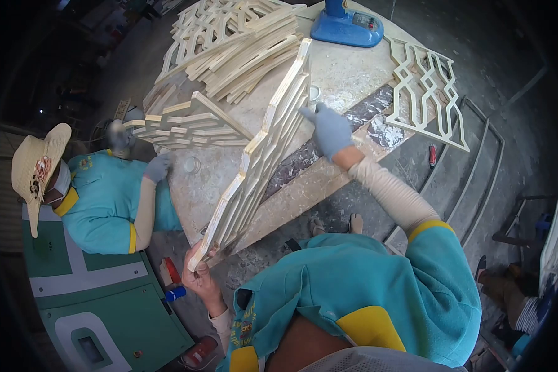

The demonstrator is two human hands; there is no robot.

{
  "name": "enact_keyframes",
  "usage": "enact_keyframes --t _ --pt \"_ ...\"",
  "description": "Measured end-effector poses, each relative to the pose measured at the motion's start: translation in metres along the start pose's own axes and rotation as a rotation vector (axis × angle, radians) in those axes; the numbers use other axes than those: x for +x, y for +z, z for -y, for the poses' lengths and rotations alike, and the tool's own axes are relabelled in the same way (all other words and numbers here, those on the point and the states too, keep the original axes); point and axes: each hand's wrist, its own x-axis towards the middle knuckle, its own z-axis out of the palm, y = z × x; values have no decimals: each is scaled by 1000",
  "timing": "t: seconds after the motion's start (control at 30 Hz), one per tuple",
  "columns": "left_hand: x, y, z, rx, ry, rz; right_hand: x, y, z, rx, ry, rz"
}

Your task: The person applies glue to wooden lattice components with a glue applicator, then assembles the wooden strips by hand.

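Note:
A pale wooden lattice panel (254, 155) stands tilted on its edge across the table. My left hand (201, 279), bare, is closed round its near lower end. My right hand (332, 131), in a grey glove, is beside the panel's far half, with finger and thumb stretched out and nothing visible between them. Just beyond those fingertips sits a small round white container (315, 93). Left of my panel, another lattice panel (189, 129) leans on its edge near a co-worker.
The co-worker (105, 198), in hat and gloves, works at the table's left side. Wooden lattices (248, 53) are piled at the back. A blue scale (347, 28) stands at the far edge; a lattice (428, 90) overhangs the right. A green cabinet (105, 279) is lower left.

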Motion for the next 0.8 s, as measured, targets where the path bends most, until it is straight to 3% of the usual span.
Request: enact_keyframes --t 0.1,0.17,0.33,0.4,0.53,0.63,0.73,0.8 --pt "-1 1 3 -36 -19 -24 -27 21 6 125 -167 -15" --pt "-2 -1 2 -87 -95 -28 -24 25 5 150 -142 -25" --pt "-1 1 1 -105 -75 -11 -7 4 10 72 -82 -56" --pt "0 2 2 -111 -71 -15 -20 11 19 24 -191 -57" --pt "-2 2 2 -53 -30 -33 -37 14 25 37 -208 -50" --pt "0 2 2 -76 -55 -32 -31 6 14 185 -189 61" --pt "1 2 1 -115 -76 -14 -25 9 14 247 -148 -7" --pt "1 1 1 -118 -74 -13 -26 20 18 84 -190 -116"
